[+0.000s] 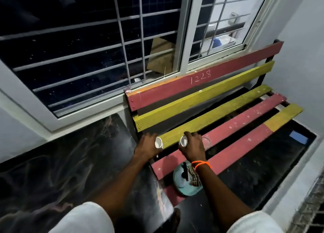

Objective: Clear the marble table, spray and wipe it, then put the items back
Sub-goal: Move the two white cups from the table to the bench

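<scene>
— Dark marble table (73,162) runs under the barred window (87,45) on the left, bare where it shows. What's in the hands?

— Left hand (146,147) has its grip closed round a small white cup (158,143). Right hand (192,145) grasps another white cup (184,141). Both hover over the red and yellow slatted bench (228,113).

— Anything further right?

— A clear glass (206,142) rests on the slats just beside the right hand; nearer, a teal plate (180,185) carries a cloth.

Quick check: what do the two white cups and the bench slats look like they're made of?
White cups: likely glazed ceramic, going by the smooth glossy white, though plastic is possible. Bench slats: painted wood, matte red and yellow, with chipped, speckled paint and bolted ends.
</scene>
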